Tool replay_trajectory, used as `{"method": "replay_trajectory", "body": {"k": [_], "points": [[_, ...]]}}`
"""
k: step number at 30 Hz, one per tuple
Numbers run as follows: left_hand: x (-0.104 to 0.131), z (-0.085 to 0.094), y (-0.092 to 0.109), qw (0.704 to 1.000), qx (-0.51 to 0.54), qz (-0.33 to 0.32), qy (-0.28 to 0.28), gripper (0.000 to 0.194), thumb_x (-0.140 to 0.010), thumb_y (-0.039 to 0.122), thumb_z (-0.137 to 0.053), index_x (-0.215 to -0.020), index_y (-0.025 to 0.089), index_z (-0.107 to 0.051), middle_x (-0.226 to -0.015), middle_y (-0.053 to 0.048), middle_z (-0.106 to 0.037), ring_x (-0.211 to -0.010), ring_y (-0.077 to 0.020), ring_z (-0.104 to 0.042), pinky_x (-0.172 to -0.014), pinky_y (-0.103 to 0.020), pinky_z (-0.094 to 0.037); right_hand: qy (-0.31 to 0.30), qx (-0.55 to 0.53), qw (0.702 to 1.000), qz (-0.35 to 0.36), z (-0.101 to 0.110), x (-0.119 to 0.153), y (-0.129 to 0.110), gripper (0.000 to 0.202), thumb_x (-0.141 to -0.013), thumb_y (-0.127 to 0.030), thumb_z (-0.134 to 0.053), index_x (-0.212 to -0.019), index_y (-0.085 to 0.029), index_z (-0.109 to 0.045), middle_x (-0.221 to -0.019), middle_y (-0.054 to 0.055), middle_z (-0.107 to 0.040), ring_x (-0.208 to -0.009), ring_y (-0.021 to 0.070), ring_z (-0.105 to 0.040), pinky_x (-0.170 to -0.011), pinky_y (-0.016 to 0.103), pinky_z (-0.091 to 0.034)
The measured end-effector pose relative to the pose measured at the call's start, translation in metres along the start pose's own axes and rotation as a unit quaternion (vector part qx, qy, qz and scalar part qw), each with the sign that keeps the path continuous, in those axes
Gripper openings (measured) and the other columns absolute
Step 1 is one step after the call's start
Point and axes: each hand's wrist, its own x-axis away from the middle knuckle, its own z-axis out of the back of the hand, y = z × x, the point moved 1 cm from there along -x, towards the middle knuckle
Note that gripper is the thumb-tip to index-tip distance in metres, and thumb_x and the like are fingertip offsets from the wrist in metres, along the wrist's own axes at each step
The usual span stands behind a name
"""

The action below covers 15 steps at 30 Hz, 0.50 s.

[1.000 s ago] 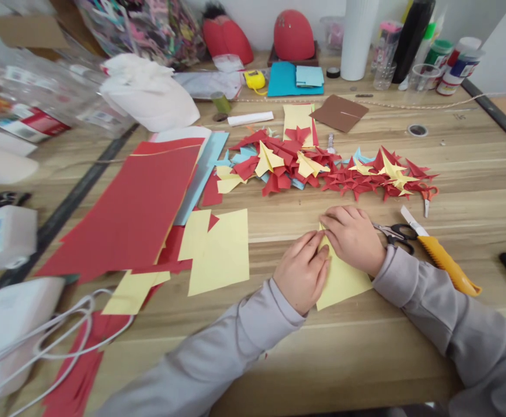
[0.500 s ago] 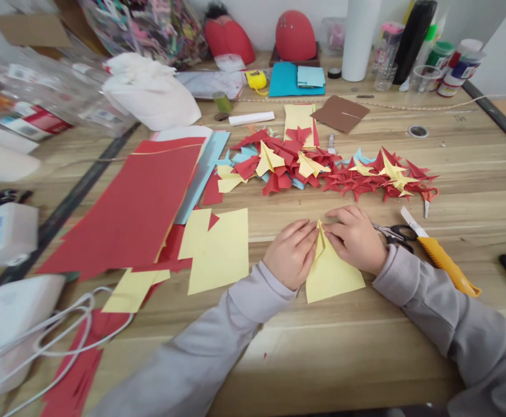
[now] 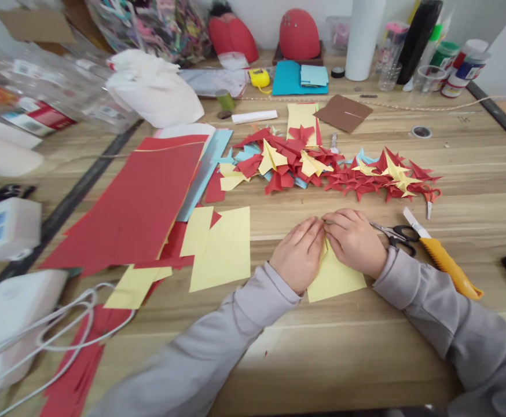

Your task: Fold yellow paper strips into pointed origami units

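Observation:
A yellow sheet of paper (image 3: 337,278), partly folded, lies on the wooden table with its narrow end pointing away from me. My left hand (image 3: 300,253) is closed on the folded left side near that tip. My right hand (image 3: 354,240) grips the tip from the other side, its fingertips meeting those of the left. The fingers cover the tip, so the crease there is hidden. Just right of my right hand lie black-handled scissors (image 3: 398,236) and a yellow-handled knife (image 3: 450,269).
Folded red, yellow and blue paper pieces (image 3: 279,159) form a heap beyond my hands. To the left are yellow sheets (image 3: 224,255), a stack of red paper (image 3: 135,202) and a white cable (image 3: 83,315). Small orange-handled scissors (image 3: 431,197) lie at the right.
My left hand has slid right and now covers the folded edge near the tip, which showed before. The fingertips of both hands have come together. The view has shifted slightly.

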Motion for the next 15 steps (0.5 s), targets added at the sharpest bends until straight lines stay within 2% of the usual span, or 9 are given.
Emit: {"method": "replay_trajectory", "body": {"k": [7, 15], "points": [[-0.0033, 0.0019, 0.0031, 0.998, -0.063, -0.009, -0.018, 0.034, -0.085, 0.010, -0.037, -0.110, 0.004, -0.059, -0.114, -0.018, -0.061, -0.113, -0.0272, -0.052, -0.094, -0.045, -0.047, 0.000, -0.001, 1.000, -0.004, 0.0003, -0.0006, -0.0003, 0.023, -0.087, -0.016, -0.044, -0.092, -0.016, -0.065, -0.107, 0.006, -0.065, -0.097, 0.0222, -0.049, -0.082, 0.036, -0.036], [-0.0035, 0.0010, 0.0039, 0.998, -0.061, -0.015, -0.018, 0.035, -0.082, 0.009, -0.039, -0.109, -0.001, -0.058, -0.114, -0.021, -0.060, -0.111, -0.0289, -0.053, -0.093, -0.043, -0.048, 0.000, 0.000, 1.000, -0.002, 0.0006, -0.0007, -0.0003, 0.022, -0.086, -0.015, -0.044, -0.091, -0.016, -0.066, -0.106, 0.006, -0.065, -0.097, 0.0225, -0.050, -0.082, 0.037, -0.036]]}}
